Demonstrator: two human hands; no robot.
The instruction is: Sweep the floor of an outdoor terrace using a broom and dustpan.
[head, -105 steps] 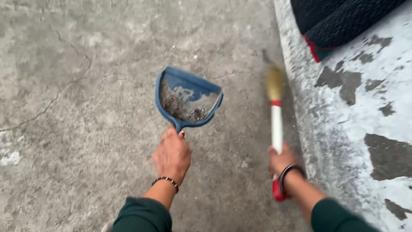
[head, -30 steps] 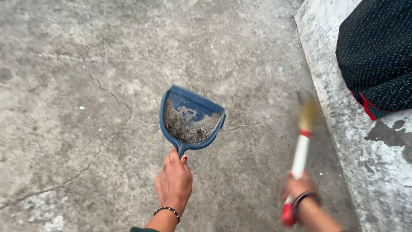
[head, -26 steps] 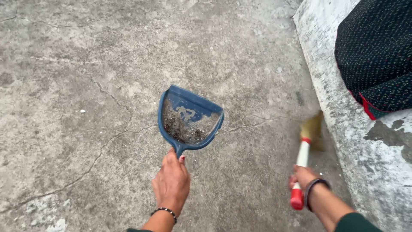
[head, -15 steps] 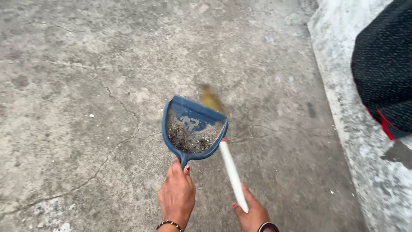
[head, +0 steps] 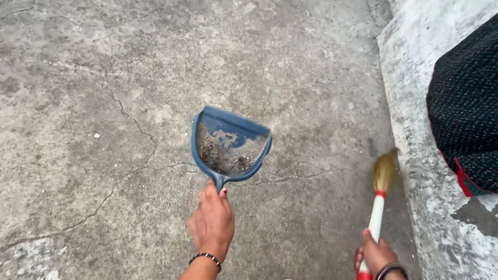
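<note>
On cracked concrete at centre, the left hand [head: 211,223] grips the short handle of a blue dustpan [head: 230,144], 12 o'clock of it, holding grit: likely light, stiff plastic. At 4 o'clock, the right hand [head: 377,253] clasps a broom [head: 379,199], bristles probably soft, beside a whitewashed ledge [head: 415,119].

You stand over a cracked grey concrete floor [head: 104,103] in flat daylight, with a raised whitewashed ledge [head: 415,78] at right bearing a dark speckled cloth [head: 467,114].
</note>
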